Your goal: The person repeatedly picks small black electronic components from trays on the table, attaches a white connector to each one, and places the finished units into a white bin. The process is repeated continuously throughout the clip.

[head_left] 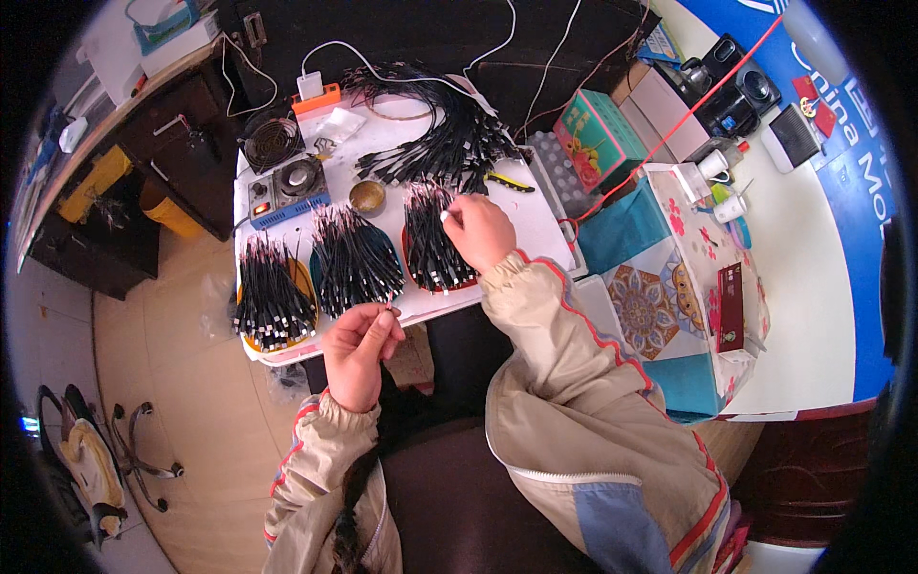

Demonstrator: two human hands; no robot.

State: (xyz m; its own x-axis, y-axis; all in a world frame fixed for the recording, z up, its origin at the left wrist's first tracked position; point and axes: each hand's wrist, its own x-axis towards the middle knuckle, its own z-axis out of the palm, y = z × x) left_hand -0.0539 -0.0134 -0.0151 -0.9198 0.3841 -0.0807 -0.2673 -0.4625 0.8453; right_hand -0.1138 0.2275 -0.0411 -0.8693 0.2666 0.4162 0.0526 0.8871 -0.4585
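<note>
My left hand is closed in a pinch at the table's front edge. A thin reddish tip, like a wire end, shows at its fingertips; the rest is hidden. My right hand is pinched over the right bundle of short black cables, with a small white piece at its fingertips. That bundle lies in a red dish. The middle cable bundle rests in a teal dish, and the left bundle in a yellow one. Their plug ends point toward me, their pinkish wire ends away.
Behind the dishes stand a round tin and a blue-grey box with a dial. More black cables spread across the back beside a yellow-handled cutter. An orange power strip holds a white plug. Right of the table is a green carton.
</note>
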